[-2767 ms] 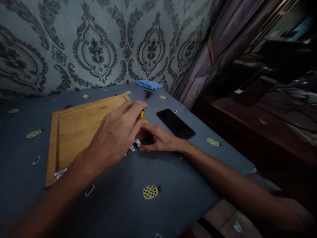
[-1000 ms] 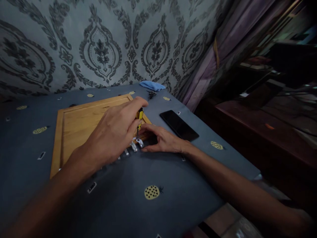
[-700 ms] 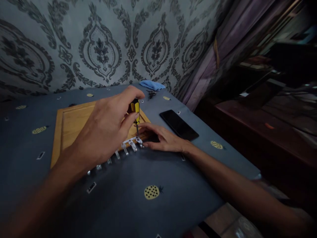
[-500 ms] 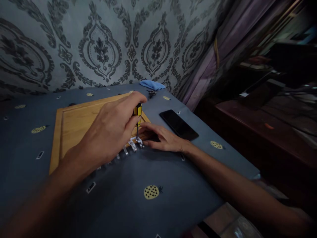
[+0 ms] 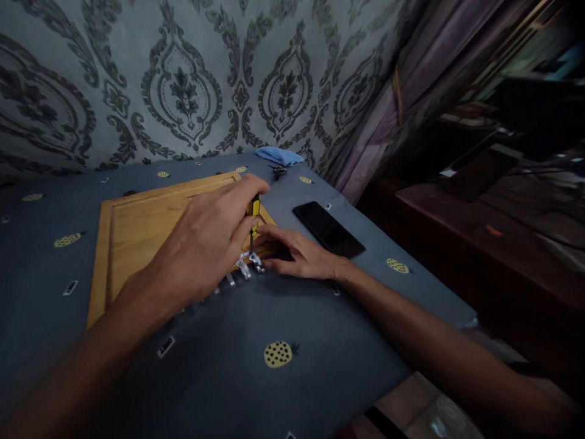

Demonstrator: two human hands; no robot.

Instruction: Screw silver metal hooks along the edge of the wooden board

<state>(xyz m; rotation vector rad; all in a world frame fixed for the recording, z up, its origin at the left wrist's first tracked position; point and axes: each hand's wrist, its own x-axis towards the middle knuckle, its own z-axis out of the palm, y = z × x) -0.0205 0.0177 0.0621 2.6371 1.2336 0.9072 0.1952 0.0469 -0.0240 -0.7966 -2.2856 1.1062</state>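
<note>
My left hand [image 5: 203,241] is closed round the yellow and black handle of a screwdriver [image 5: 254,213]. The screwdriver stands nearly upright, its tip down on a small silver metal hook [image 5: 256,262] at the near right edge of a framed wooden board [image 5: 146,228]. Several such hooks line this edge, another metal hook [image 5: 244,268] just to the left; my left hand and wrist hide part of the row. My right hand [image 5: 306,253] rests at the board's near right corner, fingers on top and thumb by the edge, close to the screwdriver tip.
A dark blue tablecloth [image 5: 228,366] with pineapple prints covers the table. Right of the board lies a black phone [image 5: 329,229]. Behind it are a blue cloth [image 5: 280,157] and a small dark object [image 5: 278,172]. A patterned wall [image 5: 242,61] rises at the back.
My left hand and the screwdriver handle have dropped very slightly, with the tip still on the same hook. The right hand stays in place. The whole view has shifted a little.
</note>
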